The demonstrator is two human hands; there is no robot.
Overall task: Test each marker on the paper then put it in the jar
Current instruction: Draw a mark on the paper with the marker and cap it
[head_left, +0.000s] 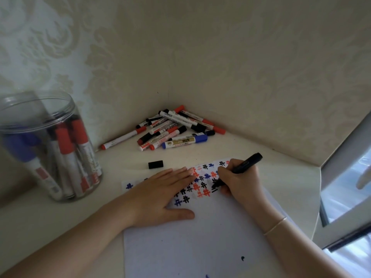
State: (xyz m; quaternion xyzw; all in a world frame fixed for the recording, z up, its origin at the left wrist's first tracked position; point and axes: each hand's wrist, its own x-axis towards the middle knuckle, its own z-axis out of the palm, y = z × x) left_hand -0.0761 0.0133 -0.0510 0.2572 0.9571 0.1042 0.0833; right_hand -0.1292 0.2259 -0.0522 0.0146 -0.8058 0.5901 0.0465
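Marker [239,169] pinched in my right hand [239,177], left hand [160,195] spread flat on paper [200,243]; fresh ink could smear under my palm.

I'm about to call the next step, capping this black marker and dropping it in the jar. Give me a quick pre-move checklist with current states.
1. Test mark made: ok. The black marker in the right hand has its tip on the paper, with fresh black strokes beside it.
2. Paper held steady: ok. The left hand lies flat on it.
3. Cap within sight: ok. A black cap lies on the table, off the paper, beyond the left hand.
4. Marker capped: not ok, still uncapped.
5. Jar open: ok, no lid on it.
6. Room in jar: cannot tell. It already holds many markers and is blurred.
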